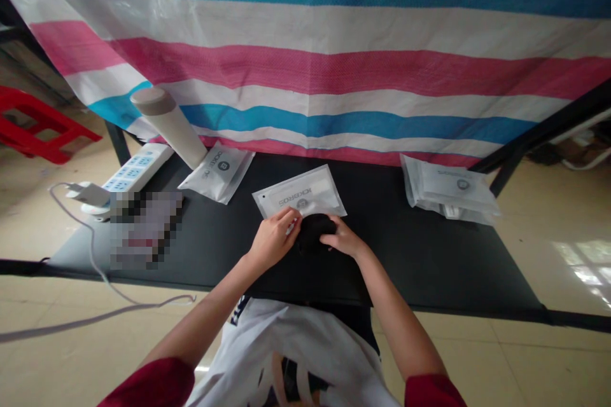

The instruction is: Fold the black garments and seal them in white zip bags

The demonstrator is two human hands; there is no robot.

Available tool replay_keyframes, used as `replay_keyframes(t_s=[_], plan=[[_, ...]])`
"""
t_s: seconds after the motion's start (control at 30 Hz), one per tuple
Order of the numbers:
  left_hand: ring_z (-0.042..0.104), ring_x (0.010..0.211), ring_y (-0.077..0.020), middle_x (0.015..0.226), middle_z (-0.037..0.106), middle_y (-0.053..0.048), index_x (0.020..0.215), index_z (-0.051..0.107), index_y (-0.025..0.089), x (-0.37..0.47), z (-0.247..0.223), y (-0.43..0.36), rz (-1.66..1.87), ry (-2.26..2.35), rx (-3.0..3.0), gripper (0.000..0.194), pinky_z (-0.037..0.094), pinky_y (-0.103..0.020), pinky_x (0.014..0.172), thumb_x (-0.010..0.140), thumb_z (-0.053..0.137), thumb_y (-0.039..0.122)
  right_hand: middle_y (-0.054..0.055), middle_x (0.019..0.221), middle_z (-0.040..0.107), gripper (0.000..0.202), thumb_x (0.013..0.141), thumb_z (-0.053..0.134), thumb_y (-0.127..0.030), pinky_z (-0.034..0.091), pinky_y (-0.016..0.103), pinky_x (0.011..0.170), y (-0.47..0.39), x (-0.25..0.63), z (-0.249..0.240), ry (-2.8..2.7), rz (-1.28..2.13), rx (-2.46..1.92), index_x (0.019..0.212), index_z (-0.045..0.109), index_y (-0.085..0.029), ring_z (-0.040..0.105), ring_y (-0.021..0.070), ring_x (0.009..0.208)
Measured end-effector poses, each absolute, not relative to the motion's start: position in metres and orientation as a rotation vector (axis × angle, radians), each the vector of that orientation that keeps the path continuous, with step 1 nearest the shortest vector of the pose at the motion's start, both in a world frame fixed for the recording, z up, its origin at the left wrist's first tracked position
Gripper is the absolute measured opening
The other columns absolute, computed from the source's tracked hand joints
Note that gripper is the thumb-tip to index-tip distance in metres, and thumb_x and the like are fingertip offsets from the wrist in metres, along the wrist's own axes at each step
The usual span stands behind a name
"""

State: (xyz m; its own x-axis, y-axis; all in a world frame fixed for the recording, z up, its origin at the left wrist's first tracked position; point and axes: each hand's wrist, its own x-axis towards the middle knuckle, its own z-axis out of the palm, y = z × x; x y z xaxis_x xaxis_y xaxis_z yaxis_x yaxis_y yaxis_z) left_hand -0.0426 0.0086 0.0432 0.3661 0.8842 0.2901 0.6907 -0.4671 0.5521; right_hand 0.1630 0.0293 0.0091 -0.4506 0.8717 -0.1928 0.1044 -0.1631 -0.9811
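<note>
A small black item [316,233], dark and rounded and perhaps soft, is between my two hands just above the black table. My right hand [344,238] is closed on its right side, the thumb lying across the front. On the other side, my left hand [275,238] has its fingers pinched together at the item's left edge. Something small and whitish shows at those fingertips, too little to name. Directly behind lies a frosted plastic bag [308,192] with grey printing, its lower edge partly covered by my left fingers and the black item.
Another frosted bag [218,172] lies left beside a leaning white bottle [174,124]. Several stacked bags [449,187] lie right. A power strip [138,172] holds a charger [88,194] with a trailing cable. A blurred-out flat object [153,226] lies near it. Striped sheeting [310,70] hangs behind.
</note>
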Motion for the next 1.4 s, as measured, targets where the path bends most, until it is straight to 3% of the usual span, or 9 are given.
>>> replay_keyframes(t_s=[0.13,0.27,0.4,0.53,0.67,0.8,0.97,1.13,1.4], plan=[[0.064,0.077,-0.0139,0.093,0.063,-0.005,0.098,0.055,0.019,-0.041,0.042,0.004,0.820,1.358,2.277,0.014,0.051,-0.024,0.070,0.096,0.041,0.022,-0.006,0.058,0.051,0.023,0.058,0.061,-0.024,0.029,0.020,0.039,0.031,0.160,-0.001,-1.063,1.699,-1.304,0.080,0.060,-0.021,0.044,0.0112,0.049],[0.063,0.071,-0.0134,0.087,0.062,-0.004,0.095,0.055,0.019,-0.037,0.038,0.001,0.844,1.335,2.213,0.014,0.050,-0.024,0.065,0.097,0.042,0.024,-0.007,0.054,0.046,0.019,0.057,0.058,-0.026,0.030,0.021,0.043,0.033,0.158,-0.008,-0.714,1.624,-1.258,0.075,0.055,-0.022,0.042,0.0110,0.048],[0.062,0.071,-0.0138,0.083,0.060,-0.003,0.091,0.054,0.020,-0.035,0.036,-0.001,0.885,1.341,2.197,0.013,0.050,-0.025,0.067,0.096,0.042,0.023,-0.006,0.057,0.050,0.021,0.058,0.061,-0.024,0.030,0.022,0.044,0.033,0.160,-0.008,-0.871,1.615,-1.283,0.079,0.059,-0.022,0.043,0.0113,0.049],[0.060,0.070,-0.0137,0.080,0.058,-0.002,0.087,0.052,0.020,-0.035,0.035,-0.002,0.940,1.407,2.176,0.013,0.049,-0.026,0.065,0.095,0.042,0.024,-0.003,0.077,0.065,0.035,0.060,0.063,-0.018,0.045,0.026,0.065,0.033,0.162,-0.011,-1.270,1.598,-1.228,0.095,0.065,-0.019,0.057,0.0152,0.071],[0.059,0.071,-0.0138,0.080,0.056,-0.003,0.086,0.051,0.019,-0.035,0.036,-0.004,1.000,1.409,2.181,0.014,0.049,-0.025,0.064,0.095,0.042,0.025,0.001,0.094,0.069,0.040,0.065,0.064,-0.016,0.047,0.033,0.084,0.036,0.163,-0.009,-1.571,1.498,-1.148,0.104,0.064,-0.019,0.062,0.0190,0.088],[0.057,0.070,-0.0135,0.081,0.056,-0.003,0.088,0.051,0.019,-0.033,0.039,-0.005,1.023,1.320,2.221,0.013,0.048,-0.025,0.064,0.096,0.041,0.023,0.001,0.083,0.067,0.023,0.067,0.065,-0.017,0.052,0.030,0.066,0.038,0.161,-0.003,-1.702,1.473,-1.230,0.089,0.065,-0.020,0.063,0.0175,0.073],[0.057,0.070,-0.0129,0.082,0.059,-0.003,0.092,0.055,0.018,-0.028,0.043,-0.009,0.920,1.217,2.249,0.015,0.047,-0.025,0.065,0.097,0.042,0.023,-0.005,0.061,0.059,0.028,0.070,0.066,-0.026,0.035,0.020,0.035,0.036,0.145,-0.005,-1.157,1.769,-1.402,0.096,0.059,-0.020,0.052,0.0107,0.041],[0.056,0.063,-0.0123,0.079,0.060,-0.003,0.091,0.056,0.019,-0.017,0.040,-0.017,0.825,1.244,2.231,0.017,0.044,-0.024,0.059,0.097,0.041,0.025,-0.002,0.070,0.064,0.034,0.070,0.070,-0.045,0.046,0.023,0.049,0.026,0.115,-0.007,-0.642,1.800,-1.178,0.091,0.058,-0.021,0.061,0.0143,0.060],[0.054,0.058,-0.0111,0.079,0.060,-0.002,0.088,0.055,0.019,-0.015,0.038,-0.019,0.856,1.301,2.256,0.017,0.042,-0.024,0.055,0.096,0.042,0.025,0.002,0.070,0.063,0.042,0.068,0.070,-0.058,0.045,0.025,0.056,0.023,0.116,-0.007,-0.937,1.667,-1.282,0.080,0.063,-0.018,0.061,0.0202,0.074]])
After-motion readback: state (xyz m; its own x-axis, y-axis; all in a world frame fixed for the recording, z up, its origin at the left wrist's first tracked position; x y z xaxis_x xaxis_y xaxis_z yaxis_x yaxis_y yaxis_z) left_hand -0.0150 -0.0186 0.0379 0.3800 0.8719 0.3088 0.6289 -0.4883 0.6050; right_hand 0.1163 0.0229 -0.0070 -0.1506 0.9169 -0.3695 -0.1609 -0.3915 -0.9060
